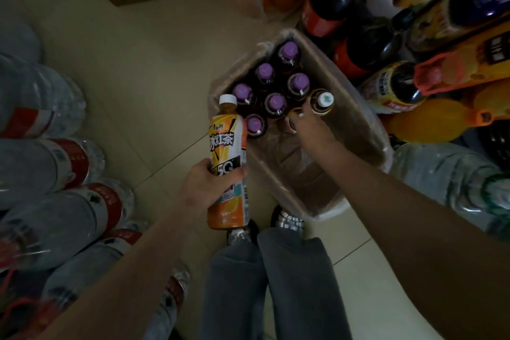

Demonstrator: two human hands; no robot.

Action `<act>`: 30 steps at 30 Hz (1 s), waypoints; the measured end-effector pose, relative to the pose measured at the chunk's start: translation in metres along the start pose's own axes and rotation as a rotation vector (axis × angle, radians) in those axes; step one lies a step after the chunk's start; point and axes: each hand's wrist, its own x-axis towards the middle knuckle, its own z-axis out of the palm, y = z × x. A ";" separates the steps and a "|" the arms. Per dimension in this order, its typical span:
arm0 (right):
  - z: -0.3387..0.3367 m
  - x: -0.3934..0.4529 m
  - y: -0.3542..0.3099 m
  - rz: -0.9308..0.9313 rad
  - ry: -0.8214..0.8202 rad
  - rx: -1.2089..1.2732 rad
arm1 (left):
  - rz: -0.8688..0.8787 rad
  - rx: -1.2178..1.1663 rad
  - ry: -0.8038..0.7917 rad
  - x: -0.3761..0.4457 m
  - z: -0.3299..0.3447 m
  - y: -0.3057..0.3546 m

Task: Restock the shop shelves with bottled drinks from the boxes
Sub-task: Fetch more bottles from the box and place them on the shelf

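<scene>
My left hand [205, 185] is gripping a tea bottle [228, 165] round its lower half, held upright over the floor beside the box [345, 119]. My right hand [299, 121] is reaching into the box, fingers curling at a bottle [322, 101]; I cannot tell if they are closing on it. Grabbing hastily, I am risking knocking the purple caps [276, 102] just beside it.

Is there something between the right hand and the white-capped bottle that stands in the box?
Nothing visible. The right hand is already inside the box, its fingers right beside the white-capped bottle. The purple-capped bottles stand to the other side, not between them. Whether the fingers touch the bottle I cannot tell.
</scene>
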 end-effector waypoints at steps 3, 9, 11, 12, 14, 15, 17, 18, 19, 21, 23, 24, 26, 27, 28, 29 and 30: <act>0.002 -0.001 0.000 0.014 0.030 -0.066 | 0.022 0.071 0.021 0.000 0.004 0.003; -0.056 -0.062 0.015 0.066 0.064 0.111 | 0.110 0.121 -0.033 -0.046 0.010 0.044; -0.109 -0.098 0.020 0.078 0.089 0.151 | 0.166 0.139 -0.042 -0.078 0.006 0.072; -0.139 -0.119 0.022 0.102 0.118 0.186 | 0.206 0.142 -0.045 -0.098 0.002 0.090; -0.205 -0.171 0.023 0.154 0.199 0.259 | 0.289 0.156 -0.063 -0.143 -0.011 0.130; -0.241 -0.200 0.020 0.169 0.250 0.294 | 0.339 0.179 -0.064 -0.166 -0.018 0.150; -0.311 -0.263 0.014 0.172 0.387 0.353 | 0.442 0.216 -0.059 -0.220 -0.032 0.195; -0.346 -0.296 0.010 0.165 0.455 0.372 | 0.491 0.220 -0.056 -0.248 -0.038 0.218; -0.380 -0.329 0.007 0.161 0.523 0.385 | 0.539 0.230 -0.049 -0.278 -0.044 0.240; -0.441 -0.399 0.002 0.153 0.648 0.404 | 0.666 0.291 -0.032 -0.339 -0.051 0.281; -0.494 -0.472 -0.001 0.133 0.759 0.452 | 0.819 0.301 -0.034 -0.398 -0.055 0.317; -0.516 -0.508 -0.002 0.130 0.821 0.483 | 0.895 0.293 -0.036 -0.425 -0.056 0.333; -0.548 -0.577 -0.004 0.145 0.961 0.570 | 1.027 0.298 -0.046 -0.476 -0.054 0.360; -0.561 -0.608 -0.005 0.152 1.059 0.613 | 1.084 0.308 -0.052 -0.501 -0.051 0.372; -0.571 -0.636 -0.004 0.168 1.180 0.654 | 1.142 0.320 -0.058 -0.524 -0.047 0.386; -0.579 -0.660 -0.002 0.192 1.311 0.709 | 1.204 0.325 -0.068 -0.548 -0.040 0.399; -0.585 -0.680 0.001 0.209 1.440 0.788 | 1.263 0.327 -0.072 -0.570 -0.032 0.411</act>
